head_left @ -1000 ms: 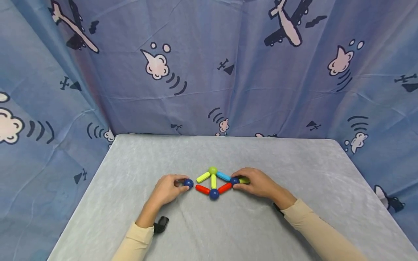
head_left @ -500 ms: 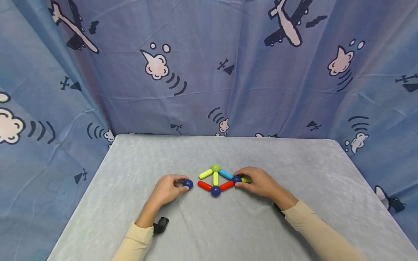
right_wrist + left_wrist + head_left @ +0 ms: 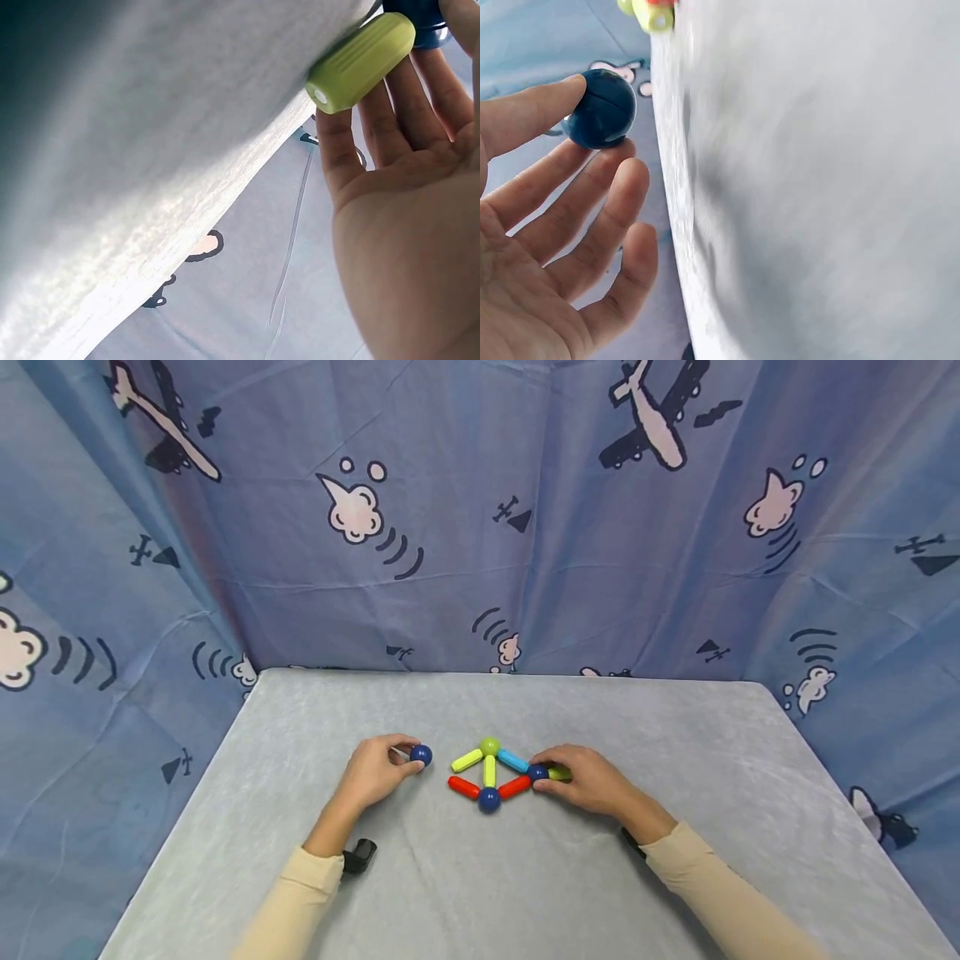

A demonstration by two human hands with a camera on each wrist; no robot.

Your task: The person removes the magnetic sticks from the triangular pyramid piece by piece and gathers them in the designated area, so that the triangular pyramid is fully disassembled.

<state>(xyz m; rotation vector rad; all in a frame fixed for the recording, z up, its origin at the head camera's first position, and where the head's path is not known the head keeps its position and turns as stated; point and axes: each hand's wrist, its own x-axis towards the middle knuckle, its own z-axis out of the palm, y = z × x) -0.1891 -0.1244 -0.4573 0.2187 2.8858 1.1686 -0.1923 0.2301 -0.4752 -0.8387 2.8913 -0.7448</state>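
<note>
My left hand [image 3: 375, 770] pinches a dark blue ball [image 3: 604, 112] between thumb and fingertips, left of a flat frame of magnetic rods and balls. My right hand [image 3: 588, 782] grips the blue ball [image 3: 537, 773] at the frame's right corner; a yellow-green rod [image 3: 361, 64] extends from that ball under the palm. A green ball [image 3: 490, 746] forms the far corner, another blue ball [image 3: 489, 800] the near one. Between them runs a yellow-green rod [image 3: 490, 772]. A light blue rod [image 3: 513, 761] and a red rod [image 3: 514, 787] meet at the right-hand ball.
On the frame's left side, a yellow-green rod [image 3: 467, 761] and a red rod [image 3: 463, 787] point outward with free ends, apart from the held ball. A pale grey cloth covers the table [image 3: 637, 718]. Behind it hangs a blue curtain [image 3: 435, 627] with airplane prints.
My left hand has moved away from my body and slightly left with its blue ball. The rod frame shifted slightly right and farther off, then stayed nearly still in my right hand's grip.
</note>
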